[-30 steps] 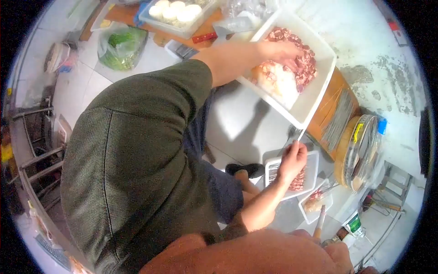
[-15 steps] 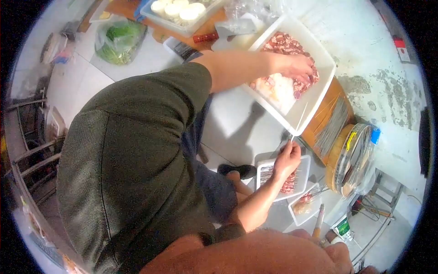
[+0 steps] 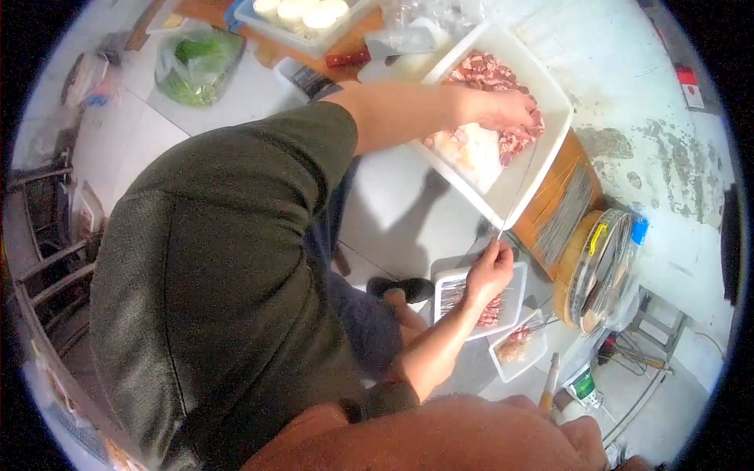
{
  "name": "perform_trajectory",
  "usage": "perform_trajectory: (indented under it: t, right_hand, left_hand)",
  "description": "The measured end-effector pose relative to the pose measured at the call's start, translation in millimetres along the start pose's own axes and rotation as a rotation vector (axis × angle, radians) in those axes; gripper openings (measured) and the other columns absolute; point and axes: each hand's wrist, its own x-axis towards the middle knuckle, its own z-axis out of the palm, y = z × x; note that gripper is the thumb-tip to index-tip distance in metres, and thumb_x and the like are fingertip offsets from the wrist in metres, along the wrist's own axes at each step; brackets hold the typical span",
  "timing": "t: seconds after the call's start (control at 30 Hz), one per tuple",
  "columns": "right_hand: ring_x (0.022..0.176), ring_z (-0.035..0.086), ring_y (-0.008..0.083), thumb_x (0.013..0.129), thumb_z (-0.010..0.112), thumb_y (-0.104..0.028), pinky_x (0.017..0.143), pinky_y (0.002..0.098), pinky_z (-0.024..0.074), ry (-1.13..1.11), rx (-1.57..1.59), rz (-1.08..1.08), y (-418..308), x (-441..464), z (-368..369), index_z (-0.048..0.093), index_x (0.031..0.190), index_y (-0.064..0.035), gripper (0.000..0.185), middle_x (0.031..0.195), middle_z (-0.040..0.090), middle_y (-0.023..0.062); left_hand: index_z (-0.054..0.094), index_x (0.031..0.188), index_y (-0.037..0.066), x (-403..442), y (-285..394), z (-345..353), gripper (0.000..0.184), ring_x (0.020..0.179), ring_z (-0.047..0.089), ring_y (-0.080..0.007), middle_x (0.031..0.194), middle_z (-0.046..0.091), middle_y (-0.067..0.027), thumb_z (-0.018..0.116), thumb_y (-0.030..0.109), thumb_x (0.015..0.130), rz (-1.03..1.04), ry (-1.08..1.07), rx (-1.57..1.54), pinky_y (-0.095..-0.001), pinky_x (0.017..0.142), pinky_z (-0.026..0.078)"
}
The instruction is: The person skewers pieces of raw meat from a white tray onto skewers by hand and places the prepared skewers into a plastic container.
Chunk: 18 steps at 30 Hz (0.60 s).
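My left hand (image 3: 512,110) is inside a deep white tub (image 3: 556,129), on top of small chunks of red meat (image 3: 479,71). Its fingers are curled together, and what they grip is hidden. A pale, fatty pile (image 3: 471,155) lies beside the red meat. My right hand (image 3: 492,267) pinches the end of a thin metal skewer (image 3: 514,206) just outside the tub's near corner, the skewer pointing up over the tub. Below that hand, a white tray (image 3: 516,301) holds skewers threaded with meat (image 3: 488,314). A smaller tray (image 3: 503,369) beside it holds a bag with meat scraps.
Loose skewers (image 3: 567,216) lie on a brown board (image 3: 542,224) by a round wooden block (image 3: 585,271). A red-handled cleaver (image 3: 348,59), a box of white rounds (image 3: 306,35) and bagged greens (image 3: 200,67) are at the top. A cigarette (image 3: 549,385) sticks out near my face.
My left hand has shifted within the meat, its fingers now more curled. The whole view has drifted slightly, moving the trays left. My right hand keeps hold of the skewer.
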Motion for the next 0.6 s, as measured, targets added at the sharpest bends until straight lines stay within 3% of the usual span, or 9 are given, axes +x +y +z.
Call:
perform_trajectory:
  t: [0.17,0.27,0.37,0.47,0.6]
  right_hand:
    - [0.060,0.049,0.0114,0.092,0.055,-0.019,0.056,0.0275,0.0414,0.011,0.019,0.014,-8.1,3.5,-1.9,0.060,0.084,0.0038,0.024,0.065,0.057,0.0057]
    - [0.060,0.049,0.0111,0.092,0.056,-0.019,0.055,0.0271,0.0410,0.019,0.002,-0.024,-3.5,7.6,1.1,0.060,0.084,0.0038,0.024,0.065,0.057,0.0050]
    - [0.059,0.049,0.0108,0.092,0.056,-0.018,0.055,0.0268,0.0406,0.021,0.021,-0.010,-3.9,8.9,2.0,0.060,0.083,0.0035,0.024,0.065,0.057,0.0042]
    - [0.059,0.048,0.0104,0.092,0.056,-0.018,0.054,0.0263,0.0399,0.016,0.028,-0.003,-6.2,8.6,1.3,0.060,0.083,0.0035,0.024,0.065,0.056,0.0036]
    - [0.058,0.048,0.0102,0.092,0.056,-0.018,0.053,0.0261,0.0393,-0.003,0.069,0.009,-1.9,9.6,1.9,0.060,0.083,0.0036,0.023,0.064,0.055,0.0033]
  left_hand:
    - [0.059,0.105,-0.002,-18.0,18.3,21.8,0.022,0.099,0.060,-0.0209,0.100,0.060,-0.0099,0.052,-0.002,0.084,0.001,0.074,0.113,-0.0333,0.085,0.050]
    - [0.061,0.104,0.000,-13.7,17.9,20.1,0.022,0.099,0.059,-0.0190,0.100,0.061,-0.0086,0.051,-0.001,0.084,0.001,0.007,0.311,-0.0324,0.084,0.049]
    - [0.061,0.104,0.000,-29.8,30.8,32.9,0.021,0.098,0.060,-0.0183,0.098,0.062,-0.0083,0.050,0.001,0.085,0.106,0.049,0.411,-0.0310,0.082,0.049]
    - [0.061,0.105,0.000,-29.4,28.7,32.5,0.021,0.094,0.061,-0.0173,0.098,0.062,-0.0082,0.051,0.002,0.086,0.007,0.028,0.267,-0.0299,0.081,0.049]
    - [0.062,0.102,0.000,-27.1,27.4,31.7,0.018,0.089,0.062,-0.0164,0.095,0.064,-0.0083,0.053,0.005,0.088,0.026,0.011,0.273,-0.0289,0.078,0.049]
